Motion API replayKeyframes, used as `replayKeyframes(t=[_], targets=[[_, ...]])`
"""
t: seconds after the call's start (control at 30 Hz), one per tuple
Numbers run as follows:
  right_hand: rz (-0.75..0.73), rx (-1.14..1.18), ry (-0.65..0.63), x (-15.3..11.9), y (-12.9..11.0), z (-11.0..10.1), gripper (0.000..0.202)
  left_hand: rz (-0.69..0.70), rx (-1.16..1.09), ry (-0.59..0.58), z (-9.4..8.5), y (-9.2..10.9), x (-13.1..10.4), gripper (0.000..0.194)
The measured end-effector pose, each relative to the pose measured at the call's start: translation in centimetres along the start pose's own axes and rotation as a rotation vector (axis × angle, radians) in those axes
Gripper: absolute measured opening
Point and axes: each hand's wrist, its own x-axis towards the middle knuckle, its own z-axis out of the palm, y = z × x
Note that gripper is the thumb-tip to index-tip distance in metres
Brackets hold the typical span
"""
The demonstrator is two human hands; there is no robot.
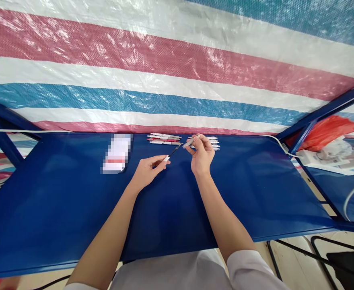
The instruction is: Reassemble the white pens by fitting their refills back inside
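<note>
Closed around the white lower part of a pen, my left hand (148, 171) holds it over the middle of the blue table. A dark pen refill (174, 150) sticks out of that part towards the upper right. My right hand (201, 155) pinches a grey pen barrel (188, 143), whose end is near the tip of the refill but looks apart from it. Behind my hands lies a group of white, grey and red pens (165, 139). More white pens (215, 143) lie to the right, partly hidden by my right hand.
A blurred-out phone-like object (116, 155) lies left of the pens on the blue table (74, 217). Striped plastic sheeting (177, 60) hangs behind it. At the right are a blue frame bar (324, 108), a red plastic bag (330, 131) and a white cable (278, 141).
</note>
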Motion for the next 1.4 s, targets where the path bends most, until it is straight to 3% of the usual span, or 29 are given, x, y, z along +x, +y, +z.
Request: replayKeyframes(t=[0.13,0.87,1.4], targets=[[0.003,-0.028,0.045,0.1,-0.1,0.5,0.027,-0.009,-0.005,-0.002,-0.2,0.1,0.0,0.048],[0.033,-0.094,-0.002,0.1,0.0,-0.2,0.03,0.017,0.113,-0.047,0.1,0.6,-0.1,0.046],[-0.003,-0.186,-0.121,0.8,-0.5,-0.9,0.027,0.008,0.106,-0.106,-0.1,0.7,-0.1,0.043]])
